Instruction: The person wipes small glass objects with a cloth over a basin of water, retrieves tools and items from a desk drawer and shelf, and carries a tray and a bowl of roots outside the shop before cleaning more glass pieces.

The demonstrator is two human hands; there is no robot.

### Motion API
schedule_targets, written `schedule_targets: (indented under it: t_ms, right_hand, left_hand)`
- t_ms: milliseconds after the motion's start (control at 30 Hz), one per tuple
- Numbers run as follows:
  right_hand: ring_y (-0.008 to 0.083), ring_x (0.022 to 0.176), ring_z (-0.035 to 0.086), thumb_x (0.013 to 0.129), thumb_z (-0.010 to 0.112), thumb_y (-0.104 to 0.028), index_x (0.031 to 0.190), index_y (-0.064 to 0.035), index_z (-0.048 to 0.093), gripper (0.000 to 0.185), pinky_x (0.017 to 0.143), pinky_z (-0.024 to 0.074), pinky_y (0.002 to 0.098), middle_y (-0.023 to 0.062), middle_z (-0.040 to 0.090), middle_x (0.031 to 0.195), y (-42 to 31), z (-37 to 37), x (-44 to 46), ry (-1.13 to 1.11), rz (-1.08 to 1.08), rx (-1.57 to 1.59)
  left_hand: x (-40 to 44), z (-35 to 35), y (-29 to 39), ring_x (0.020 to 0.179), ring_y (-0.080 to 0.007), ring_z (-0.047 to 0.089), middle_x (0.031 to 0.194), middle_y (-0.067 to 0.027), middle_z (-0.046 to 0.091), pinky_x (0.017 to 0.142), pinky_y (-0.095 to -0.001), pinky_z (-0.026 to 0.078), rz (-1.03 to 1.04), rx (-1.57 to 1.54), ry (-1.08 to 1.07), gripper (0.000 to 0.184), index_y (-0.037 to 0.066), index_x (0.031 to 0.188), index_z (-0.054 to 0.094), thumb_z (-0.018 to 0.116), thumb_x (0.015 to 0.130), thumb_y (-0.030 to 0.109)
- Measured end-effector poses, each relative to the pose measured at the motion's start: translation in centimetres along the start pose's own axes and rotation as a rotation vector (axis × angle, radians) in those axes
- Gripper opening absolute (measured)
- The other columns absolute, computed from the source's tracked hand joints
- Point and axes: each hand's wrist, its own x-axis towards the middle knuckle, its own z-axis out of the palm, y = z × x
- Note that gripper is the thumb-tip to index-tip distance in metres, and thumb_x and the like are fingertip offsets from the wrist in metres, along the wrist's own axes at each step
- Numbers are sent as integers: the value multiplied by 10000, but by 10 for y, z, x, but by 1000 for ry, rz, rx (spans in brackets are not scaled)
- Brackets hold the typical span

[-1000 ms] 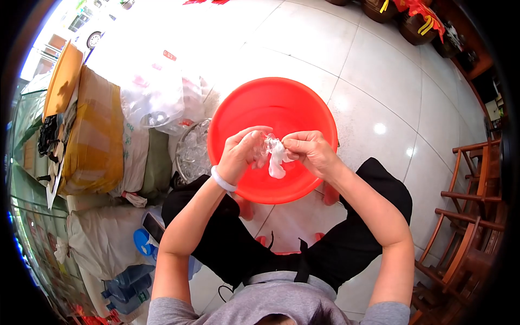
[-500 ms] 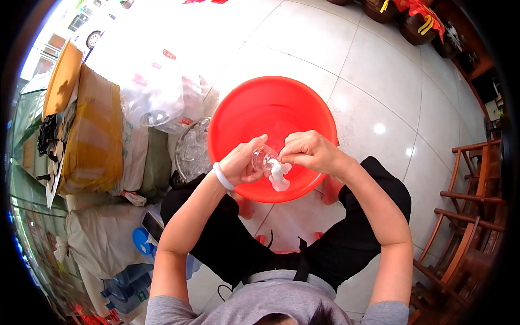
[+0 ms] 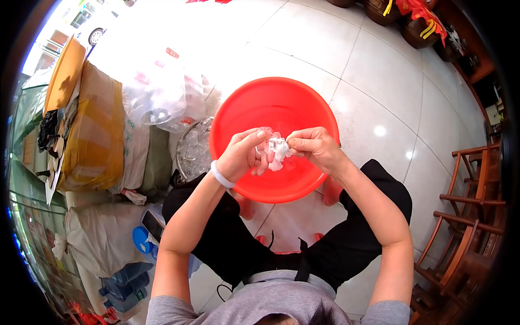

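Note:
Over the large red basin (image 3: 273, 100), my left hand (image 3: 242, 156) is closed around a small clear cup (image 3: 265, 141), its fingers wrapped on the side. A crumpled white cloth (image 3: 277, 149) bunches at the cup's mouth and hangs a little below it. It could also be tissue; the material is hard to make out. My right hand (image 3: 317, 149) pinches the cloth's edge between thumb and fingers. Left of the red basin, a round metal bowl (image 3: 183, 172) holds several clear cups (image 3: 196, 146).
Clear plastic bags (image 3: 160, 100) and a taped carton (image 3: 95, 130) stand at the left. A phone (image 3: 153, 225) lies by a blue lid (image 3: 142, 239) and water bottles (image 3: 124, 287). Wooden chairs (image 3: 460, 233) are at the right, dark jars (image 3: 417, 32) at the upper right.
The white cloth has bunched up at the cup's mouth instead of hanging loose below. My right hand has shifted slightly right, and the cup has turned in my left hand.

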Motion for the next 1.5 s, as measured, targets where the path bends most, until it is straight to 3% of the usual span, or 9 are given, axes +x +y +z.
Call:
schedule_targets:
  t_ms: [367, 667, 767, 800, 867, 967, 1100, 1200, 1500]
  right_hand:
    - [178, 597, 498, 713, 559, -90, 702, -14, 601, 88, 539, 399, 274, 71, 510, 601, -18, 4, 2, -235, -494, -1093]
    - [202, 580, 448, 706, 575, -85, 704, -7, 561, 80, 520, 371, 305, 72, 449, 580, -8, 4, -4, -96, -667, -1350]
    - [170, 556, 451, 714, 570, -84, 714, -1, 564, 83, 513, 366, 288, 64, 471, 582, -3, 0, -2, -109, -663, -1238]
    - [170, 556, 451, 714, 570, -84, 714, -1, 564, 83, 513, 366, 288, 64, 471, 582, -1, 0, -3, -109, -664, -1238]
    - [118, 522, 464, 738, 550, -103, 743, -14, 603, 104, 513, 388, 242, 41, 523, 599, 2, 2, -6, -59, -328, -799]
    - [60, 522, 437, 776, 532, -97, 785, 6, 608, 128, 511, 365, 194, 5, 540, 635, 3, 0, -5, 53, -73, -342]
    - [54, 542, 419, 788, 533, -105, 823, 22, 600, 148, 510, 353, 187, 6, 534, 650, 5, 0, -3, 50, -11, 21]
    - [59, 543, 419, 788, 535, -109, 829, 30, 593, 156, 514, 359, 196, 16, 534, 649, 5, 4, -2, 36, 16, 126]
    - [78, 538, 440, 763, 544, -71, 721, 18, 608, 118, 512, 367, 226, 8, 516, 602, -19, 5, -7, -179, -188, -549]
  left_hand:
    - [6, -14, -11, 284, -117, 311, 484, -70, 463, 248, -192, 201, -437, -101, -89, 442, 84, 801, 531, 289, 844, 451]
    - [9, -10, -12, 282, -109, 314, 448, -60, 451, 252, -194, 180, -475, -141, -1, 460, 77, 707, 492, 259, 838, 452]
    - [10, -11, -16, 326, -105, 340, 496, -57, 457, 283, -183, 222, -410, -105, -81, 463, 88, 815, 517, 249, 855, 463]
    - [8, -2, -15, 385, -93, 367, 563, -43, 471, 326, -177, 249, -283, -9, 64, 397, 75, 865, 507, 300, 859, 414]
    - [4, 1, -17, 444, -82, 394, 630, -30, 486, 369, -171, 276, -153, 86, 209, 341, 61, 914, 496, 352, 863, 365]
    - [0, -10, -16, 632, -93, 486, 840, -34, 505, 534, -194, 375, 139, 203, -46, 358, 21, 1108, 377, 519, 809, 156]
    - [-3, -1, -10, 896, -127, 520, 983, -67, 510, 762, -258, 438, 343, 356, -64, 463, 18, 1105, 373, 611, 709, -20]
    - [-4, -4, -11, 891, -130, 520, 991, -62, 510, 769, -268, 437, 474, 514, -18, 473, 16, 1103, 401, 633, 691, -13]
    - [-6, -7, -9, 945, -149, 505, 1054, -72, 494, 791, -272, 437, 539, 578, -128, 480, 1, 1113, 441, 627, 674, -52]
